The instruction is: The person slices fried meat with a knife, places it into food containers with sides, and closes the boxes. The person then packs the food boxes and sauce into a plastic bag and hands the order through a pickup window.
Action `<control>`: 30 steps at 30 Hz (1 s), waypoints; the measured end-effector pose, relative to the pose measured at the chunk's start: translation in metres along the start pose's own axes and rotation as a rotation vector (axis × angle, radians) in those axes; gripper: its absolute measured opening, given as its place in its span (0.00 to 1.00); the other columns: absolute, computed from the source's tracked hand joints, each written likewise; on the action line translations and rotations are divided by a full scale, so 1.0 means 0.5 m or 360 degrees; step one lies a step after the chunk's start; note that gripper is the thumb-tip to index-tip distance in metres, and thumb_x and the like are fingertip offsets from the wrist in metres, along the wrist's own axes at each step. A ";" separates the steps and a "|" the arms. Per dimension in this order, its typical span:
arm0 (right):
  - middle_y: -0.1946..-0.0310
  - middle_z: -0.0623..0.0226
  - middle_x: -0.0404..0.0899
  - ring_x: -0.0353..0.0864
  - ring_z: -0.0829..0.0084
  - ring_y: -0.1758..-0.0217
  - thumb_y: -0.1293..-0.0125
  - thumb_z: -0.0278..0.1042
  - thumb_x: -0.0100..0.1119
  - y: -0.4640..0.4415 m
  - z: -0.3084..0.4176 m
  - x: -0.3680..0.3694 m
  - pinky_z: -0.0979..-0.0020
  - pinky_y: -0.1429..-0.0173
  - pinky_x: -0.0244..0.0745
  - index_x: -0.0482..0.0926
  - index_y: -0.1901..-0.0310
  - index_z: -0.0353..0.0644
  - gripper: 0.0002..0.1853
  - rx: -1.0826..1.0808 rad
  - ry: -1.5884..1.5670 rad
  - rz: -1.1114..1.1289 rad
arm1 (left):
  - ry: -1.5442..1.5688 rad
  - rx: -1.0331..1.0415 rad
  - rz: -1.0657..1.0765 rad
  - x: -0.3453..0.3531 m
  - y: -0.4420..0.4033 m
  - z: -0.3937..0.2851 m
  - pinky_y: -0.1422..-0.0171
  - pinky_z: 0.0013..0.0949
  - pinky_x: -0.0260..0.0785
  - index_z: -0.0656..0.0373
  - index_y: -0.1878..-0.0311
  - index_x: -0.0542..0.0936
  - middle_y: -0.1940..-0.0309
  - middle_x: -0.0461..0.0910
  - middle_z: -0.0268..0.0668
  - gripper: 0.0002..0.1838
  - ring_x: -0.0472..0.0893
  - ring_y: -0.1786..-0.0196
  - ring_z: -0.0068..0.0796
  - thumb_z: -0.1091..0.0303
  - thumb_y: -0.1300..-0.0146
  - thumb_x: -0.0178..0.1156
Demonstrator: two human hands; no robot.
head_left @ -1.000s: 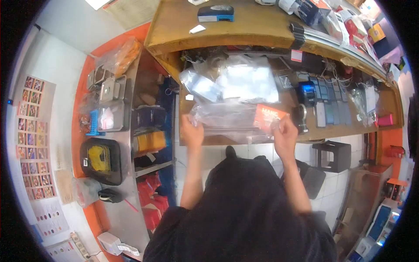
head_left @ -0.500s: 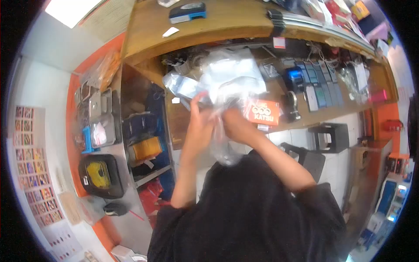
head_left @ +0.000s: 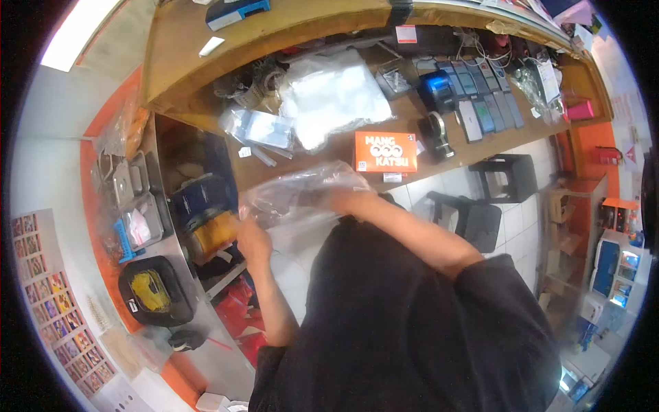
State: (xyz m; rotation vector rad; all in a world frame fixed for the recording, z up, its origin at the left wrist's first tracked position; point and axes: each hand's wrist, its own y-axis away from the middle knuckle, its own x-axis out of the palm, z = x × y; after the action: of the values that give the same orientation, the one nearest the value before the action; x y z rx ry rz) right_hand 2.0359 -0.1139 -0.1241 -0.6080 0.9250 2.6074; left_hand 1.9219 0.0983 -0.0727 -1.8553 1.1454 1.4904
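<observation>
A clear plastic bag [head_left: 302,191] is stretched out between my hands, in front of the counter edge. My left hand [head_left: 254,240] is closed on the bag's lower left end. At its right end my right hand [head_left: 351,202] grips the plastic; its fingers are partly covered by the film and blurred. Just beyond the bag, an orange box [head_left: 386,152] printed "MANG KATSU" lies on the wooden counter [head_left: 439,156]. A stack of clear plastic bags [head_left: 336,96] lies behind it, and a smaller plastic packet [head_left: 264,130] sits to the left.
Several phones [head_left: 484,103] lie in rows at the right of the counter, beside a blue-lit device [head_left: 437,88] and a tape dispenser [head_left: 437,135]. Black stools [head_left: 504,180] stand on the tiled floor. At left, a metal counter holds a black tray [head_left: 154,292] with yellow contents.
The bag, bunched up over the counter before, is now spread out and nearer my body. My left hand has moved down and left. The view has shifted, and the orange box is fully visible.
</observation>
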 end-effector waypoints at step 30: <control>0.24 0.40 0.47 0.46 0.48 0.17 0.60 0.44 0.83 0.095 0.063 -0.153 0.56 0.16 0.44 0.28 0.23 0.33 0.76 -0.0832 -0.0413 -0.0192 | 0.0976 0.0600 0.0739 0.018 -0.035 -0.025 0.14 0.40 0.39 0.62 0.19 0.43 0.19 0.41 0.57 0.58 0.40 0.16 0.50 0.82 0.53 0.64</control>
State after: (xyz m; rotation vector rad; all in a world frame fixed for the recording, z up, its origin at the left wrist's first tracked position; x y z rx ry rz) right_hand 2.0728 -0.1396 -0.0400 -0.4086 0.1177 2.7312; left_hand 1.9437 0.0948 -0.0801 -1.8955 2.0938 0.8094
